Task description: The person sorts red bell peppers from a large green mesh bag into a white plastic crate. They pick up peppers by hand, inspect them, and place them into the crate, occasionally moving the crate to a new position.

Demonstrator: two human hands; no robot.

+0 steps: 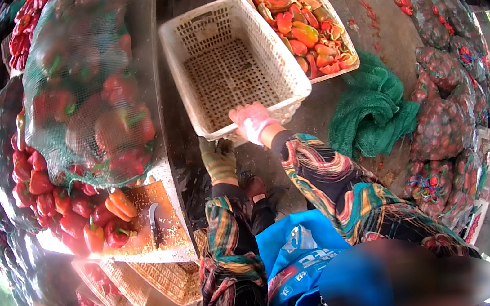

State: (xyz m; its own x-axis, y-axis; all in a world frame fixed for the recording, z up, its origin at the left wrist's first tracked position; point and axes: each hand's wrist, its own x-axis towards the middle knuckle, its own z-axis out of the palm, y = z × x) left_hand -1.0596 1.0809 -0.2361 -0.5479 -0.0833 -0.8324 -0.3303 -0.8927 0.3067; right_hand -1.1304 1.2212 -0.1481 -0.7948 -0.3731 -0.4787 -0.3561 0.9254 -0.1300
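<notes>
An empty white plastic crate [300,75] with slotted walls is before me, tilted. My right hand [252,121], in a pinkish glove, grips its near rim at the right. My left hand [218,159], in a greenish-grey glove, is at the near left corner of the same rim; its fingertips are partly hidden under the edge. Right behind this crate stands a second white crate [330,0] with halved and cut red peppers [305,34]. On the table at the left, a curved knife [153,222] lies on an orange board [171,210] beside whole red bell peppers [72,224].
A large green mesh sack of peppers [86,95] lies on the table [153,133]. Green netting [372,107] is heaped on the floor at the right, near several filled mesh sacks [441,125]. Baskets [168,276] stand below the table's near edge.
</notes>
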